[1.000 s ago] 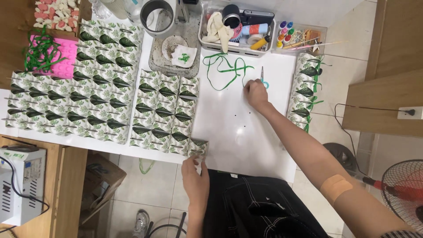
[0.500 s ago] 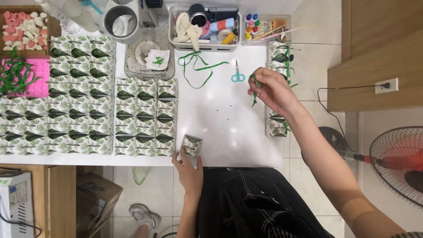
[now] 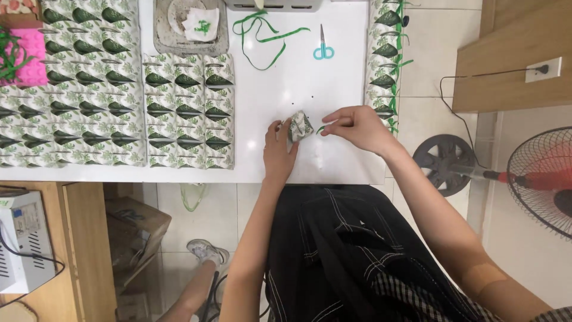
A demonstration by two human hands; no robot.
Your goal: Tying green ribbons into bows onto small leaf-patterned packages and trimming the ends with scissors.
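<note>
Leaf-print packets [image 3: 113, 113] in rows left of small leaf-print box [image 3: 301, 125]; left hand [image 3: 279, 152] grips box; right hand [image 3: 357, 128] pinches green ribbon [image 3: 322, 128].

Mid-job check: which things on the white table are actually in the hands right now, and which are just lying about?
In hand:
left hand steadying the small leaf-print box
right hand pinching a short green ribbon piece beside that box

Lying about:
blue scissors
loose green ribbon
rows of finished leaf-print boxes
grey tray
pink mat
</note>
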